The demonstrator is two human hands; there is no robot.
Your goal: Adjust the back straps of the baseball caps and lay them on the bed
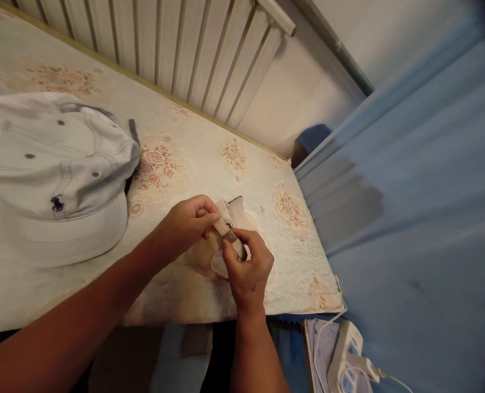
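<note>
My left hand (197, 215) pinches one end of a cream fabric strap (221, 222) between thumb and fingers. Closed on the strap's other side, at its metal buckle (231, 236), is my right hand (248, 262). A pale piece (238, 210) with a dark edge sticks up behind the strap, and a curved pale band shows below; whether they are all one item I cannot make out. To the left lies a white baseball cap (82, 169) with a small dark horse-and-rider emblem, its brim toward me.
A floral quilted cover (201, 158) spreads under everything. White radiator fins (164, 49) stand along the far edge. A blue curtain (414, 229) hangs on the right. Below the right corner lies a white power strip (344, 355) with plugs and cables.
</note>
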